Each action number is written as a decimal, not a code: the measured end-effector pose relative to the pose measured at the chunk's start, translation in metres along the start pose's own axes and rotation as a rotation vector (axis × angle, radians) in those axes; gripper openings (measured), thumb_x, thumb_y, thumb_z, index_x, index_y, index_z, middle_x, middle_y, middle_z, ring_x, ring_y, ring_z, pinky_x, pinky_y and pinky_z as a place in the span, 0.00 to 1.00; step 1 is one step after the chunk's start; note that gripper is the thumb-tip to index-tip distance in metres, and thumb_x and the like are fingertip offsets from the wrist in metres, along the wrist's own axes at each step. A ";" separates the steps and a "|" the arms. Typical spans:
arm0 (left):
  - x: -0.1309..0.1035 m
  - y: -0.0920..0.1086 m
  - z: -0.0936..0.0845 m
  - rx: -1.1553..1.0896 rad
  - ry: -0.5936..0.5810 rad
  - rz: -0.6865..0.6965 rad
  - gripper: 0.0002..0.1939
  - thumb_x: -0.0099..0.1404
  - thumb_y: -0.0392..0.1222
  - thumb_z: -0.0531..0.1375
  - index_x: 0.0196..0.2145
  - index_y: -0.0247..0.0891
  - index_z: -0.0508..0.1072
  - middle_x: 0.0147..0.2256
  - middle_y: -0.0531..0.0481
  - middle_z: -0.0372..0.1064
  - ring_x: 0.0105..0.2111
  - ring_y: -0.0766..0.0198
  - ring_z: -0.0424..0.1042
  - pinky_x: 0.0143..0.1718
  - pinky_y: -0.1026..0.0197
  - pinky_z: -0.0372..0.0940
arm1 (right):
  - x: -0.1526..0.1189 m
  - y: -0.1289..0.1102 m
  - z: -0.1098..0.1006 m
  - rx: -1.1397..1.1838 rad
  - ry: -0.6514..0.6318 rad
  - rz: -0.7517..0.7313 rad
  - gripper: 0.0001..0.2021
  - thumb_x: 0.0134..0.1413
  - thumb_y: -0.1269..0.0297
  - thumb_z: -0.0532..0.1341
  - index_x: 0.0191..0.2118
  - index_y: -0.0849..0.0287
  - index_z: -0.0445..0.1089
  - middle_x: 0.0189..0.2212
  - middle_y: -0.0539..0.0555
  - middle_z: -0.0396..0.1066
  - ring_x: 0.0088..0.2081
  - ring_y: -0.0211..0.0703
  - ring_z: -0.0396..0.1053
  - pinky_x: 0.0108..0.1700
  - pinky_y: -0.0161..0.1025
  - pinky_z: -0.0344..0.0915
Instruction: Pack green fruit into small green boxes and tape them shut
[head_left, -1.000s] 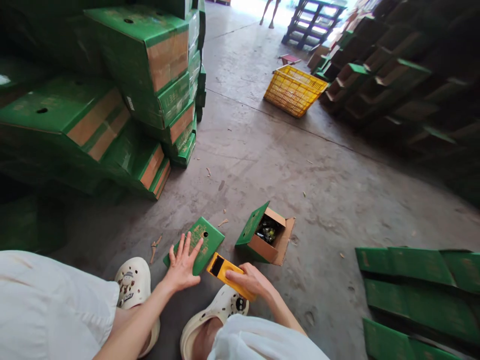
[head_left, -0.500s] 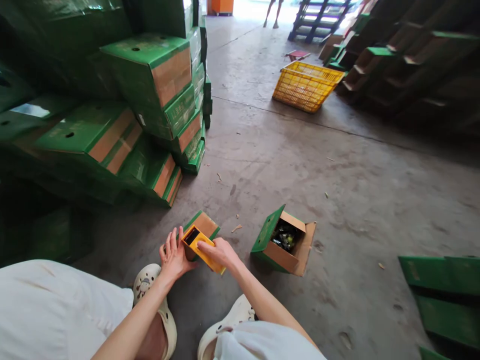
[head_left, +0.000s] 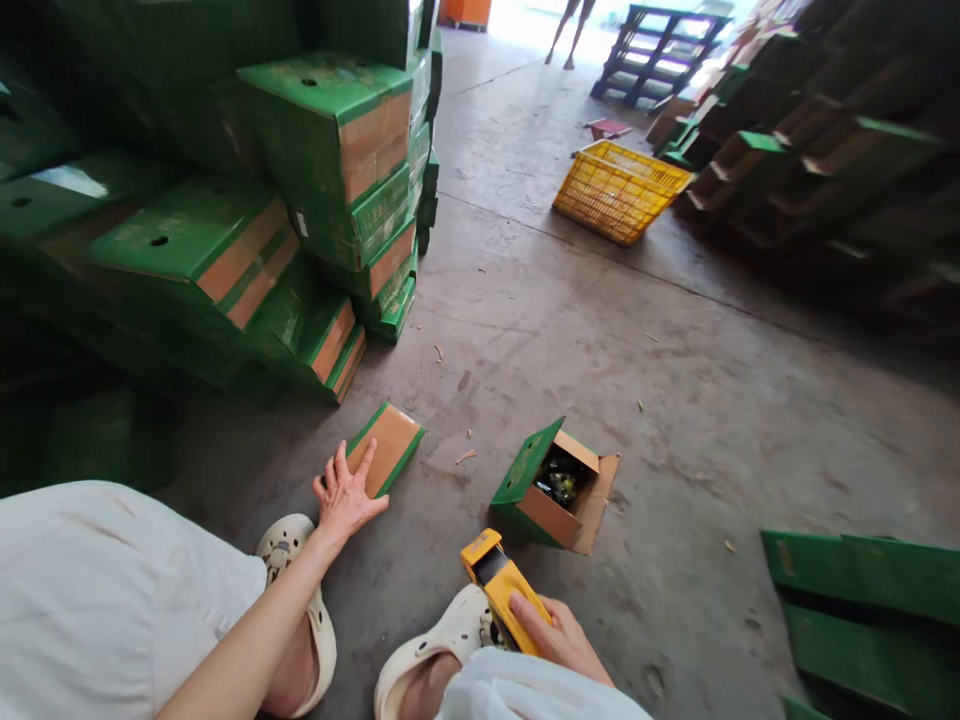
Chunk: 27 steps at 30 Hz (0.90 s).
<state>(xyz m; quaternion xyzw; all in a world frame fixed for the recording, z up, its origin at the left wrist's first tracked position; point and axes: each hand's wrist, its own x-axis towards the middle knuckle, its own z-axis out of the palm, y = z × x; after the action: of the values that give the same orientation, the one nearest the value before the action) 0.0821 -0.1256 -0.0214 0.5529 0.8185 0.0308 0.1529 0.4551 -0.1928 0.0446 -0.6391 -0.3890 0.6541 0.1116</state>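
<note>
My left hand (head_left: 346, 497) rests with fingers spread on a closed green and brown carton (head_left: 394, 440) standing on the floor. In my right hand (head_left: 566, 640), low near my right knee, is a chunky yellow hand tool (head_left: 517, 600) with a dark recess near its front end. Its exact kind is not clear. My thumb lies along its top, and it is apart from the carton. Just beyond the tool stands an open green carton (head_left: 525, 470), tilted in view, its flaps out and dark, shiny plastic-wrapped contents (head_left: 559, 478) inside.
Stacked green cartons (head_left: 322, 150) rise at the left, with more dark stacks (head_left: 847, 190) at the far right. A yellow plastic crate (head_left: 622, 190) stands ahead. Green cartons (head_left: 862, 590) lie at the lower right. A blue pallet (head_left: 660, 55) and a person's legs (head_left: 570, 35) are far back.
My right hand has drawn the yellow tool off the closed carton, back and to the right. My left hand stays on the carton, whose brown side now shows more fully.
</note>
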 end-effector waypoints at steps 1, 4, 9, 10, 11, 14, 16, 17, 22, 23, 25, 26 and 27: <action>-0.001 0.001 0.001 -0.005 -0.001 0.016 0.52 0.58 0.52 0.70 0.75 0.58 0.52 0.77 0.37 0.37 0.72 0.32 0.48 0.65 0.27 0.52 | 0.007 -0.008 0.010 0.073 -0.038 -0.013 0.35 0.43 0.24 0.66 0.31 0.58 0.73 0.23 0.52 0.68 0.26 0.42 0.63 0.29 0.38 0.56; -0.005 -0.001 0.001 -0.030 -0.005 0.091 0.49 0.61 0.47 0.68 0.75 0.54 0.53 0.78 0.39 0.34 0.76 0.37 0.39 0.69 0.25 0.44 | 0.033 -0.032 0.039 0.145 -0.127 -0.056 0.37 0.42 0.23 0.66 0.32 0.60 0.73 0.22 0.50 0.66 0.23 0.38 0.61 0.27 0.36 0.57; -0.012 -0.002 -0.004 -0.257 0.110 0.117 0.40 0.67 0.47 0.63 0.74 0.46 0.58 0.76 0.40 0.47 0.76 0.40 0.43 0.72 0.27 0.39 | 0.062 -0.042 0.059 0.157 -0.245 -0.136 0.37 0.43 0.23 0.67 0.34 0.60 0.74 0.24 0.51 0.67 0.24 0.37 0.61 0.27 0.35 0.59; -0.014 0.001 -0.006 -0.362 0.134 0.099 0.36 0.68 0.49 0.61 0.72 0.45 0.63 0.74 0.39 0.53 0.74 0.40 0.48 0.72 0.31 0.43 | 0.063 -0.042 0.060 0.161 -0.271 -0.139 0.36 0.45 0.23 0.67 0.33 0.59 0.74 0.23 0.50 0.66 0.23 0.37 0.61 0.27 0.35 0.60; -0.015 0.004 -0.009 -0.489 0.117 0.076 0.31 0.69 0.52 0.60 0.68 0.43 0.69 0.70 0.38 0.61 0.71 0.42 0.56 0.71 0.35 0.49 | 0.064 -0.042 0.060 0.164 -0.298 -0.139 0.36 0.46 0.24 0.66 0.33 0.58 0.74 0.23 0.50 0.66 0.23 0.37 0.61 0.26 0.35 0.60; -0.022 0.018 -0.020 -0.982 -0.281 -0.086 0.28 0.69 0.64 0.58 0.51 0.39 0.81 0.52 0.37 0.78 0.52 0.48 0.76 0.56 0.48 0.68 | 0.061 -0.046 0.055 0.161 -0.353 -0.156 0.34 0.47 0.25 0.66 0.35 0.57 0.75 0.24 0.50 0.66 0.23 0.37 0.61 0.27 0.35 0.60; -0.026 0.026 -0.028 -1.293 -0.675 -0.267 0.32 0.63 0.70 0.62 0.45 0.37 0.82 0.45 0.39 0.80 0.42 0.54 0.78 0.44 0.55 0.70 | 0.057 -0.053 0.051 0.136 -0.373 -0.186 0.34 0.48 0.26 0.66 0.36 0.58 0.76 0.25 0.51 0.66 0.24 0.36 0.61 0.28 0.35 0.59; -0.027 0.028 -0.032 -1.410 -0.820 -0.340 0.32 0.60 0.70 0.66 0.44 0.37 0.82 0.43 0.41 0.80 0.40 0.56 0.78 0.40 0.58 0.69 | 0.054 -0.057 0.049 0.114 -0.381 -0.197 0.34 0.48 0.26 0.67 0.36 0.58 0.76 0.25 0.51 0.66 0.25 0.36 0.60 0.28 0.35 0.59; -0.024 0.030 -0.047 -1.587 -0.967 -0.359 0.23 0.49 0.54 0.79 0.36 0.37 0.80 0.32 0.51 0.77 0.31 0.67 0.74 0.36 0.64 0.63 | 0.045 -0.076 0.046 0.025 -0.411 -0.184 0.32 0.50 0.28 0.66 0.36 0.58 0.75 0.25 0.49 0.62 0.24 0.36 0.58 0.27 0.35 0.59; -0.023 0.030 -0.050 -1.575 -0.960 -0.356 0.23 0.48 0.53 0.79 0.34 0.36 0.79 0.31 0.52 0.76 0.30 0.68 0.73 0.35 0.64 0.62 | 0.044 -0.080 0.047 0.015 -0.418 -0.180 0.32 0.50 0.28 0.66 0.36 0.58 0.75 0.25 0.49 0.62 0.24 0.36 0.58 0.27 0.35 0.59; -0.020 0.028 -0.053 -1.549 -0.939 -0.357 0.23 0.48 0.54 0.79 0.33 0.36 0.78 0.30 0.53 0.74 0.29 0.68 0.71 0.33 0.64 0.62 | 0.044 -0.085 0.050 -0.014 -0.423 -0.167 0.32 0.49 0.27 0.66 0.35 0.57 0.75 0.25 0.50 0.62 0.25 0.37 0.59 0.28 0.36 0.60; -0.019 0.027 -0.053 -1.541 -0.925 -0.357 0.24 0.47 0.54 0.79 0.34 0.37 0.78 0.30 0.53 0.74 0.29 0.68 0.71 0.33 0.64 0.62 | 0.044 -0.088 0.051 -0.033 -0.419 -0.155 0.32 0.48 0.27 0.66 0.35 0.57 0.75 0.25 0.50 0.63 0.25 0.38 0.60 0.28 0.36 0.60; -0.019 0.025 -0.053 -1.535 -0.909 -0.355 0.25 0.46 0.54 0.79 0.34 0.37 0.78 0.31 0.53 0.75 0.30 0.67 0.72 0.34 0.64 0.63 | 0.045 -0.090 0.052 -0.052 -0.413 -0.141 0.33 0.47 0.26 0.67 0.35 0.57 0.76 0.25 0.51 0.64 0.26 0.40 0.61 0.29 0.37 0.61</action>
<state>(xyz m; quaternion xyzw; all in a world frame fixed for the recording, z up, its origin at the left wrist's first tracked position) 0.0960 -0.1265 0.0389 0.1238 0.5070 0.3223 0.7898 0.3689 -0.1226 0.0634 -0.4652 -0.4640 0.7515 0.0586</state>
